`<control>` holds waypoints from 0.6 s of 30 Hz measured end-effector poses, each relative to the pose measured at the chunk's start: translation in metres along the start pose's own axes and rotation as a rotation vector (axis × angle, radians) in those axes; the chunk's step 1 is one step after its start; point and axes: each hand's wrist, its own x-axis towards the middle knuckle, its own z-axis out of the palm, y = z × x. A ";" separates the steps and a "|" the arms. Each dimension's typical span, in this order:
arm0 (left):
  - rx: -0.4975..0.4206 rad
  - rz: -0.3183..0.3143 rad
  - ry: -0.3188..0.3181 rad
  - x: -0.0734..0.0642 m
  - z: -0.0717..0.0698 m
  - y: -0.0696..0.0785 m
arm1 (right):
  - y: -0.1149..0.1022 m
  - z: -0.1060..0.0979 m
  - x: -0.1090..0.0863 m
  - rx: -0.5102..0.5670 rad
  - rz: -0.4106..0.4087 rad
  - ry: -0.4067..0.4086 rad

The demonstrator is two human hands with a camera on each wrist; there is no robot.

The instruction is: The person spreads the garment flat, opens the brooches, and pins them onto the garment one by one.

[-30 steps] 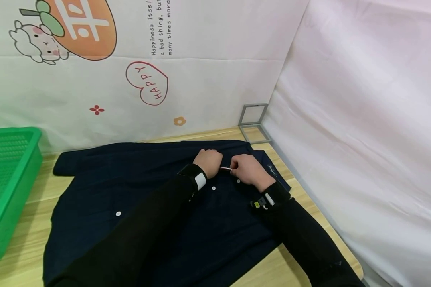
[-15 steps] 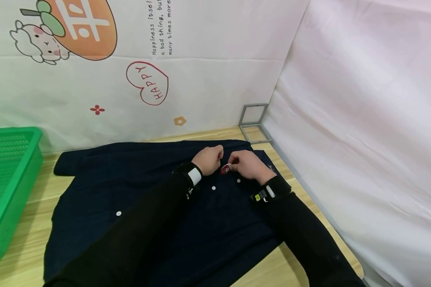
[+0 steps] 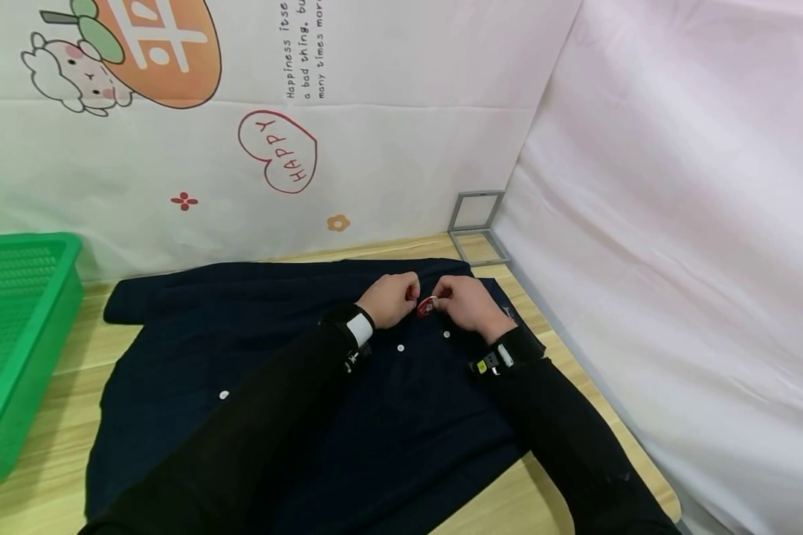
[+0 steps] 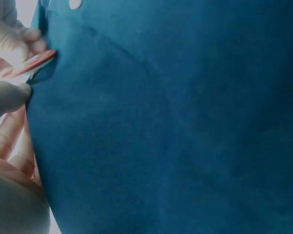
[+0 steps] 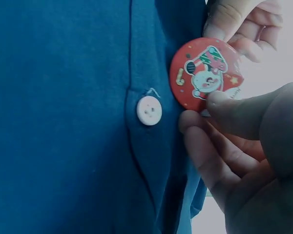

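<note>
A dark navy shirt (image 3: 348, 416) with white buttons lies spread on the table. Between thumb and fingers, my right hand (image 3: 467, 303) pinches a round red pin badge (image 5: 202, 73) with a cartoon figure on it. The badge stands tilted at the edge of the shirt cloth. My left hand (image 3: 389, 299) pinches a fold of that cloth just left of the badge, its thumb (image 4: 10, 96) on the near side and fingers behind. A white shirt button (image 5: 149, 110) sits beside the badge in the right wrist view. The back of the badge is mostly hidden.
On the left stands a green plastic basket (image 3: 33, 357). A grey metal frame (image 3: 478, 229) is at the table's back right corner. Printed white cloth (image 3: 388, 163) hangs behind the table, and plain white cloth (image 3: 682, 223) hangs on the right.
The badge, seen nearly edge-on a second ago, now shows its red face in the head view. Both hands have shifted slightly and still hold the badge and the cloth.
</note>
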 end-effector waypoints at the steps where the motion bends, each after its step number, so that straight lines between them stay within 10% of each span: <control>1: -0.003 -0.002 -0.004 0.000 0.000 0.000 | 0.000 0.000 -0.001 -0.005 -0.002 0.011; 18: 0.000 -0.061 -0.059 0.004 0.006 -0.003 | -0.006 0.009 -0.011 -0.102 -0.081 0.178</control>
